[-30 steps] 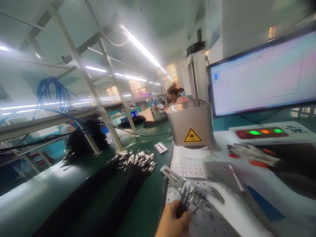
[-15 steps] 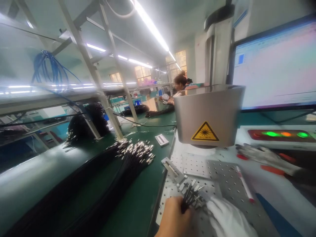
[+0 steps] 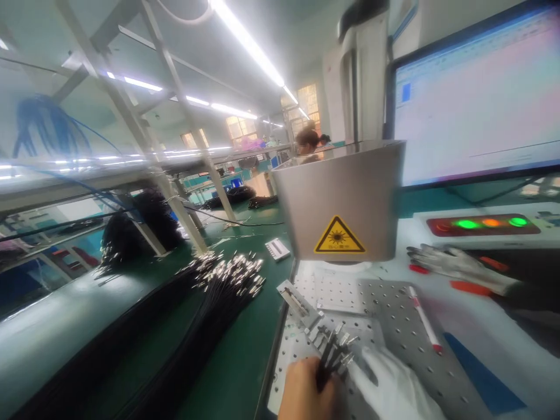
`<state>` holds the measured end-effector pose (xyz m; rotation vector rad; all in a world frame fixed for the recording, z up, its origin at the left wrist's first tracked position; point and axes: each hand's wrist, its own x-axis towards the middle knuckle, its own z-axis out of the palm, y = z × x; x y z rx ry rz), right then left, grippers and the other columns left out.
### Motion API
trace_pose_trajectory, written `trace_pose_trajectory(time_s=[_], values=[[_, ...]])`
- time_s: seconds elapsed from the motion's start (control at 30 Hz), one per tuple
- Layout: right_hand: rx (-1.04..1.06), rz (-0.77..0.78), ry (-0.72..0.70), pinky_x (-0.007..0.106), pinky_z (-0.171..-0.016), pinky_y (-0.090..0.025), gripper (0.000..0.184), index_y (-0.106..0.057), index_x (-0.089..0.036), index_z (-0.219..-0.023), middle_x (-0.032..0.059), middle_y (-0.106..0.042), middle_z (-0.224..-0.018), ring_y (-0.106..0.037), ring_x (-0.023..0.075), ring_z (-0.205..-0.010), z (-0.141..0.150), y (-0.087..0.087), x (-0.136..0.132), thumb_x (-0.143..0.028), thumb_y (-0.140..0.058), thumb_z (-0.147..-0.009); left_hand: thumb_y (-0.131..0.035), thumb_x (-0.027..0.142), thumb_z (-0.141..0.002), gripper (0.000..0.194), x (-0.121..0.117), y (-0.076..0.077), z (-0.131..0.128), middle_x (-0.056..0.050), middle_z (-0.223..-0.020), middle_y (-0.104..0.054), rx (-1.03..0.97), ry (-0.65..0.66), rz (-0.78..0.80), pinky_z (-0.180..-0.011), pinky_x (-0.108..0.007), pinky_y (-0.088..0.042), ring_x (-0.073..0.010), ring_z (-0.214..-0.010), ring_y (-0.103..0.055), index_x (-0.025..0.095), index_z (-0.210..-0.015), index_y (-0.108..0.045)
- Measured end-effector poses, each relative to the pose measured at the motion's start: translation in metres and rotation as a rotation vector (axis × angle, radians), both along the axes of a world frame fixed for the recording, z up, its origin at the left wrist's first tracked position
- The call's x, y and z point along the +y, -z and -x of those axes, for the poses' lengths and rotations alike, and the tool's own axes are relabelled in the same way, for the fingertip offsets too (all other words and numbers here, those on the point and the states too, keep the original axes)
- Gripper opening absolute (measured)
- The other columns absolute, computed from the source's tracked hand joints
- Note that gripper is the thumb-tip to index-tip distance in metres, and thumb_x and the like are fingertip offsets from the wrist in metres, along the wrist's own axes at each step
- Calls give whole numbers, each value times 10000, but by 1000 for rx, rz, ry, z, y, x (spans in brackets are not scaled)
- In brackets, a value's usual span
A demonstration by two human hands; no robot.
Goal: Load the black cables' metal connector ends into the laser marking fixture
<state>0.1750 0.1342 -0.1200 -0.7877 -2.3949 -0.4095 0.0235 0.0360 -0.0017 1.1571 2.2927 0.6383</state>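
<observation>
My bare left hand [image 3: 306,391] is at the bottom edge, closed around a small bunch of black cables with metal connector ends [image 3: 333,353]. My right hand [image 3: 394,388], in a white glove, sits just right of the bunch, its fingers at the connector tips. Both hands are over the perforated metal plate [image 3: 394,318] of a laser marking machine. A slim metal fixture [image 3: 297,303] lies on the plate just beyond the connectors. The machine's grey head [image 3: 345,198] with a yellow laser warning sticker hangs above the plate.
A large pile of black cables with silver ends [image 3: 219,286] lies on the green bench at left. A pen [image 3: 424,321] rests on the plate, a spare glove [image 3: 455,268] and a lit button panel [image 3: 485,223] sit at right under a monitor [image 3: 476,99]. A person works far behind.
The view has shifted slightly right and closer to the machine. My hands stay together on the cable bunch, now a little lower in view.
</observation>
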Motion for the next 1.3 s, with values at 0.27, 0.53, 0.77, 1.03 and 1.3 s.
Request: trace_pose_trajectory(time_s=[0.27, 0.53, 0.77, 1.03, 1.3], values=[[295, 313, 113, 336, -657, -588, 215, -745, -261, -923, 94, -716, -918, -694, 276, -837, 19, 21, 4, -320, -546, -867, -560, 277, -712, 321, 3, -2, -1, 46, -561, -296, 3, -21, -3, -683, -300, -319, -167, -660, -405, 233, -528, -300], [196, 299, 54, 288, -581, -529, 224, -716, -281, -872, 48, -698, -851, -661, 210, -706, 17, -7, -8, -194, -511, -849, -592, 262, -711, 348, 7, -1, -4, 55, -525, -299, -87, -62, 70, -581, -290, -227, -123, -584, -342, 220, -507, -313], [224, 359, 204, 328, -615, -557, 260, -732, -275, -884, 73, -703, -859, -676, 237, -730, 24, -11, -11, -263, -473, -894, -577, 217, -695, 271, 10, -4, -11, 32, -601, -378, -49, -77, 67, -605, -299, -223, -144, -653, -389, 222, -545, -351], [327, 334, 240, 326, -588, -584, 253, -755, -309, -917, 45, -721, -849, -690, 236, -691, 27, -25, -14, -282, -509, -865, -575, 316, -720, 231, 4, -9, 11, 45, -580, -388, -227, -53, -136, -580, -255, -259, -130, -633, -398, 214, -592, -413], [301, 352, 280, 327, -618, -597, 257, -759, -293, -921, 58, -721, -874, -699, 246, -752, 31, -22, -14, -263, -512, -858, -585, 251, -700, 170, 6, 1, 21, 58, -595, -393, -196, -39, -220, -602, -247, -295, -115, -630, -390, 206, -646, -430]])
